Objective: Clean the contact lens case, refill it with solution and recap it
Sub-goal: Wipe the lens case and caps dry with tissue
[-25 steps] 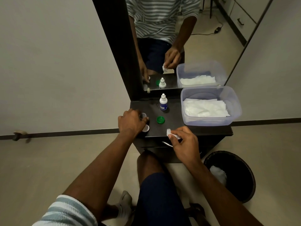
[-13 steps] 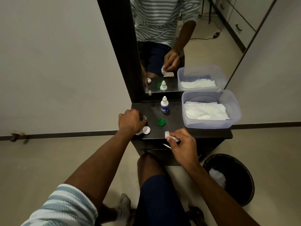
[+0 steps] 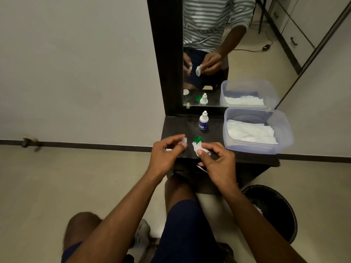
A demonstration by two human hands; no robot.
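Lens case (image 3: pixel 183 142), translucent, uncapped, blurred.

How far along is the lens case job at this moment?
Done: at least one cap is off, since the green cap lies loose on the dark table. In hand: the left hand holds the lens case and the right hand pinches a tissue piece beside it, so wiping is under way. Left: refilling from the solution bottle, which stands untouched, then recapping.
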